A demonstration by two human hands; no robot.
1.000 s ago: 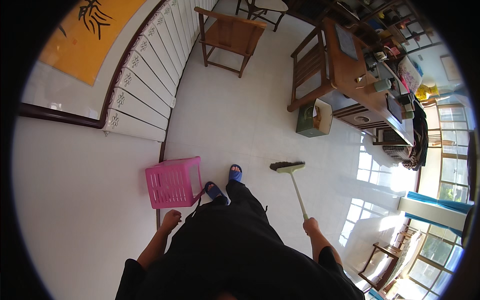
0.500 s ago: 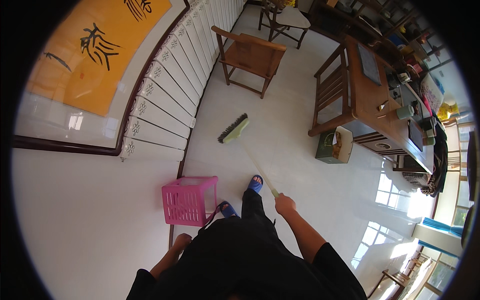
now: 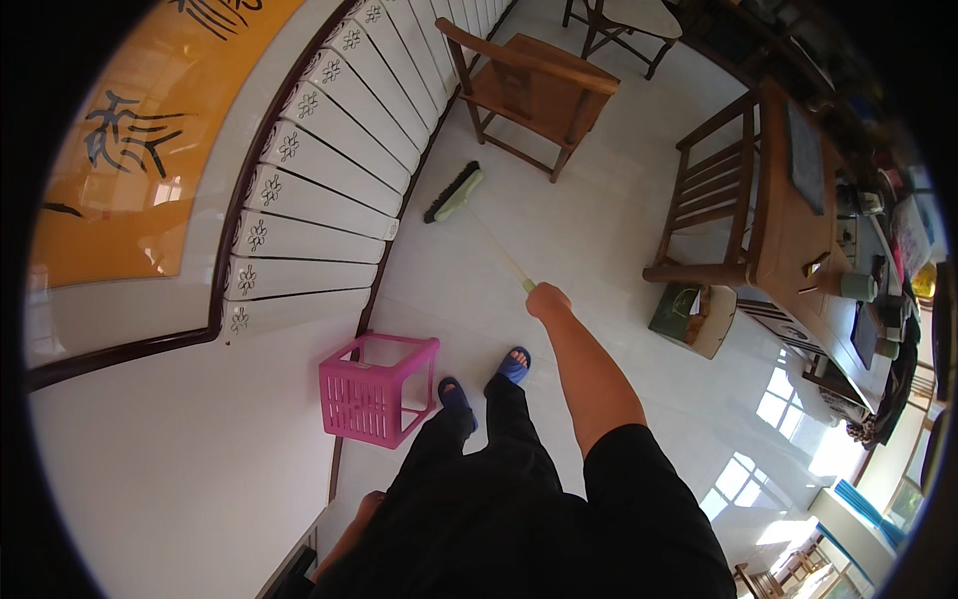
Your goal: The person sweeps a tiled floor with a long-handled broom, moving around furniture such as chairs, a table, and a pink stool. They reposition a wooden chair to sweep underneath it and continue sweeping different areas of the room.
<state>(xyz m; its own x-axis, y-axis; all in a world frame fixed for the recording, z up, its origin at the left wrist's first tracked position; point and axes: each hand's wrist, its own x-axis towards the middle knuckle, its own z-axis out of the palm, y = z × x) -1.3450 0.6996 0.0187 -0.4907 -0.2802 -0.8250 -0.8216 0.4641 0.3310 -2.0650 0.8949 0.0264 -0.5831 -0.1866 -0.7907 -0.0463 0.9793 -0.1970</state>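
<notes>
Gripped in my right hand (image 3: 548, 299) is the pale handle of a broom (image 3: 459, 200), with my arm stretched out ahead. The broom's light green head, with dark bristles, is on the pale floor between the radiator (image 3: 309, 190) and a wooden chair (image 3: 539, 90). Low at my left side, my left hand (image 3: 370, 502) is mostly covered by my dark clothing, so its fingers do not show. Nearest to that hand is a pink plastic stool (image 3: 374, 394) with slotted sides, standing against the wall.
My feet in blue slippers (image 3: 512, 365) stand right of the stool. To the right are a wooden table (image 3: 788, 240) with cups on it and an open green cardboard box (image 3: 689, 317) beside it. A framed orange calligraphy panel (image 3: 150, 200) covers the left wall.
My right hand has pushed the broom forward, and its head is now closer to the radiator and chair. My left hand has sunk further behind my clothing. The view has shifted.
</notes>
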